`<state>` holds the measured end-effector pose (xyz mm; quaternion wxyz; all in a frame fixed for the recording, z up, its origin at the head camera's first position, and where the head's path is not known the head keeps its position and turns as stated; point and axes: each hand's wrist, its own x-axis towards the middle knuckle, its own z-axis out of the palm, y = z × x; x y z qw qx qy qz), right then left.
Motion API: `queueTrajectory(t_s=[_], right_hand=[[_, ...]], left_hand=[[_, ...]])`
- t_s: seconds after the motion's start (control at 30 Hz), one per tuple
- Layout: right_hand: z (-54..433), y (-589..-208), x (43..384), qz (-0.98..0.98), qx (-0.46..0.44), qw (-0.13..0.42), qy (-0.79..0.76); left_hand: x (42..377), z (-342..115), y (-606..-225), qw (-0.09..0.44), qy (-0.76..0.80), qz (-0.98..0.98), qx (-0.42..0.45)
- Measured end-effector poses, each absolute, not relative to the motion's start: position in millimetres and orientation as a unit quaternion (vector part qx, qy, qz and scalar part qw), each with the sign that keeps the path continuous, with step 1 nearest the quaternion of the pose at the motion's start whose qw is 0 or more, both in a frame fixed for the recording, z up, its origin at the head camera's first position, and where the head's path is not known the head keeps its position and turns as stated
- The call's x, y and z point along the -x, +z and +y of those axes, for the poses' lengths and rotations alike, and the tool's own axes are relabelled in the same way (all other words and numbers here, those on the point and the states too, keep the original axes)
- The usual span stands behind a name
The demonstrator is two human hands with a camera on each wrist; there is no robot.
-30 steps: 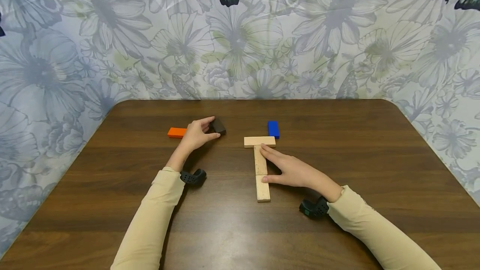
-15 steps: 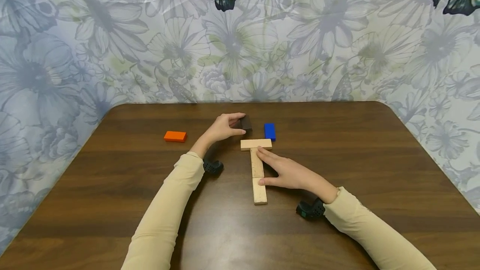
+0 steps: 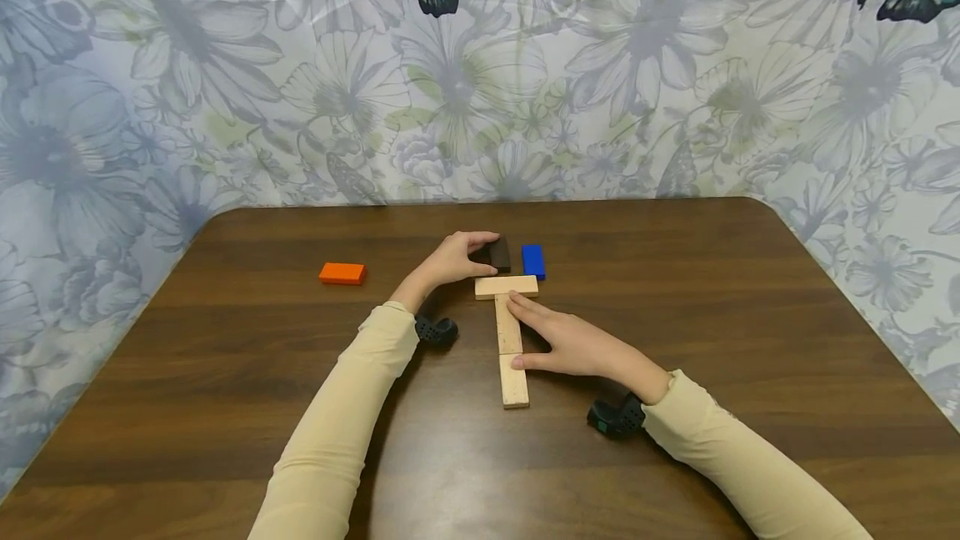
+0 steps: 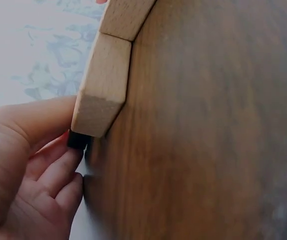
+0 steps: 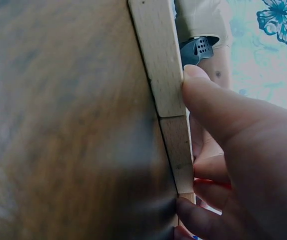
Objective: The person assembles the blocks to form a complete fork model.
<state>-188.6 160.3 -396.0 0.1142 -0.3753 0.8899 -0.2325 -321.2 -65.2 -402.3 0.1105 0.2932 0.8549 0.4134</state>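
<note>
My left hand (image 3: pixel 450 258) pinches a black block (image 3: pixel 500 255) by its left side, thumb near and fingers far. A narrow gap parts it from a blue block (image 3: pixel 533 261) on its right. Just in front of both lies a plain wooden block (image 3: pixel 506 287), set crosswise. Two more wooden blocks run end to end towards me from its middle, the upper one (image 3: pixel 507 325) and the lower one (image 3: pixel 514 382). My right hand (image 3: pixel 581 344) rests fingertips on the upper block and thumb on the lower. The left wrist view shows only the dark end (image 4: pixel 77 140) of the black block.
An orange block (image 3: pixel 342 273) lies apart on the left of the brown wooden table (image 3: pixel 645 473). Behind the table's far edge hangs a flowered cloth (image 3: pixel 480 107) with butterflies. A dark camera band (image 3: pixel 617 417) sits on the right wrist.
My left hand has carried the black block rightward, from beside the orange block to beside the blue one. The orange block has come fully into sight. My right hand stays on the wooden blocks.
</note>
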Motion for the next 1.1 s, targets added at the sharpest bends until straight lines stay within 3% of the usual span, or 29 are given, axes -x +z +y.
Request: queueTrajectory(t_s=[0.5, 1.1], right_hand=[[160.2, -397.5, 190.0, 0.891, 0.376, 0.112, -0.230], [159.9, -396.7, 190.7, 0.890, 0.377, 0.114, -0.229]], left_hand=[[319.5, -63.9, -408.5, 0.093, 0.390, 0.862, -0.308], [312.9, -63.2, -407.0, 0.111, 0.399, 0.855, -0.312]])
